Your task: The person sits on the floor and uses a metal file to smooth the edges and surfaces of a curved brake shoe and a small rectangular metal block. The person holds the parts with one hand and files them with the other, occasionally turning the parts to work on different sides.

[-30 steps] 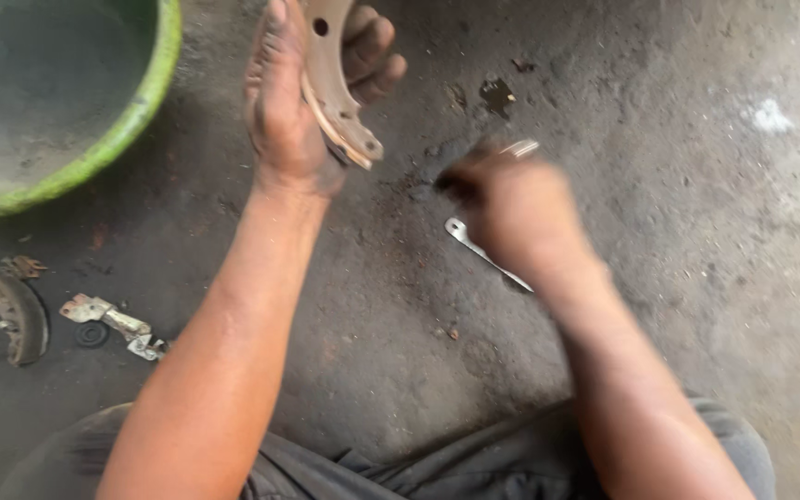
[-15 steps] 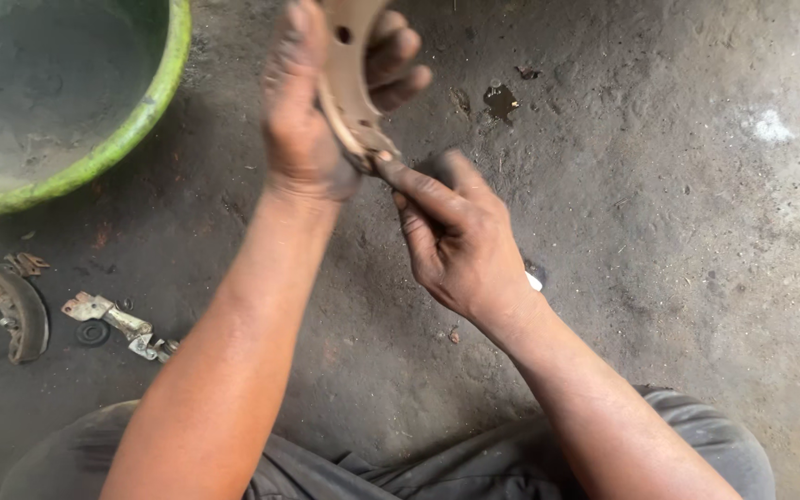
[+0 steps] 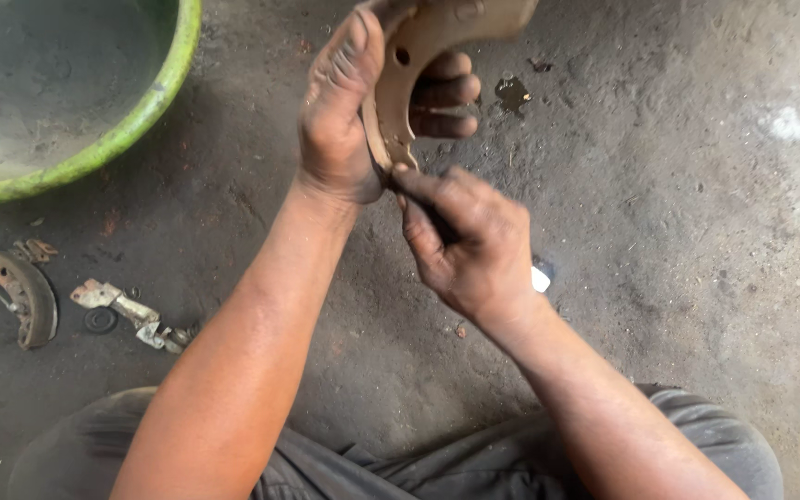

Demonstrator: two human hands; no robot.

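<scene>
Overhead, left grip (image 3: pixel 344 111) around brake shoe (image 3: pixel 418 42)

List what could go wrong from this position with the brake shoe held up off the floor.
1. The left hand grips the brake shoe by one edge only; it may slip and drop onto the concrete floor.
2. The right hand pinches at the shoe's lower tip, so a slip could nick the fingers.
3. The small lever on the floor might get kicked away.

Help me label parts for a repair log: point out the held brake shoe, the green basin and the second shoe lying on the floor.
brake shoe (image 3: pixel 418 42), head view, curved web.
green basin (image 3: pixel 131 130), head view, rim.
second shoe (image 3: pixel 34 296), head view, outer arc.
</scene>
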